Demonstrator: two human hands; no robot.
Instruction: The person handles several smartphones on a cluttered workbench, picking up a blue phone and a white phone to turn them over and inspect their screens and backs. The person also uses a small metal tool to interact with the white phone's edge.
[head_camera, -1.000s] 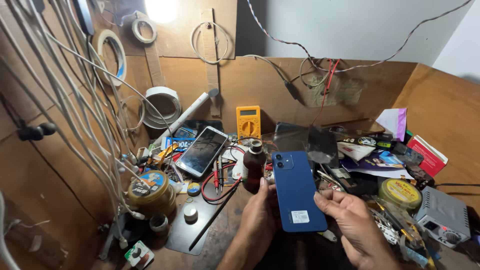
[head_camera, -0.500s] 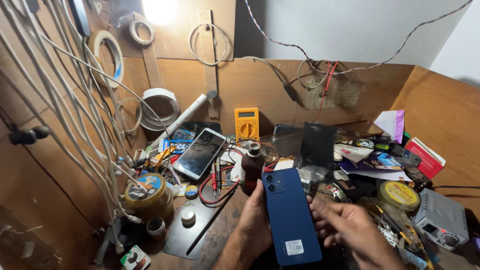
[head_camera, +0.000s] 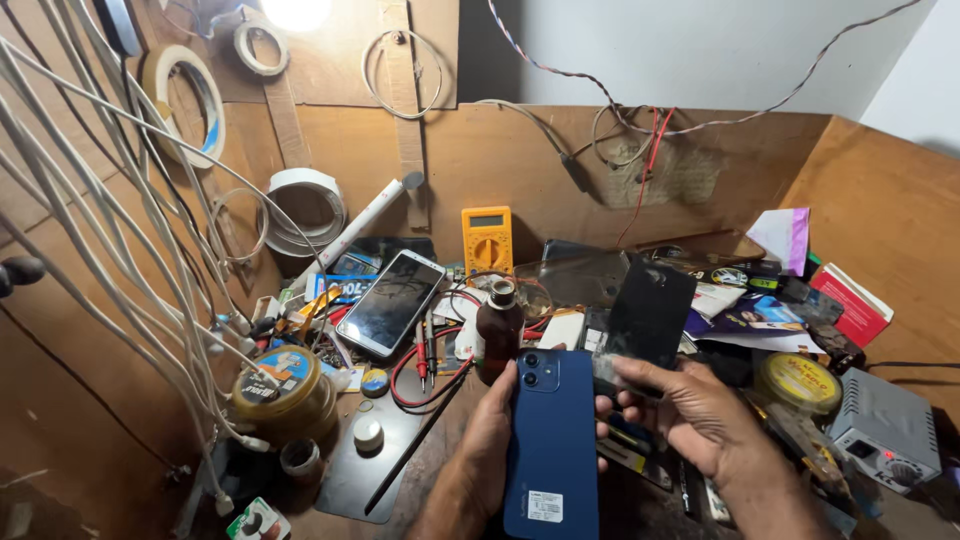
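Here, your left hand (head_camera: 490, 440) grips the blue phone (head_camera: 553, 440) back-up, its long axis running away from you. Just right of the phone, your right hand (head_camera: 700, 420) pinches a black panel (head_camera: 648, 315) upright, beyond the phone's camera end.

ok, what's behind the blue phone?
Left hand cradles the blue phone from behind; right hand beside it holds a black panel. Its screen side and the bench under it are hidden.
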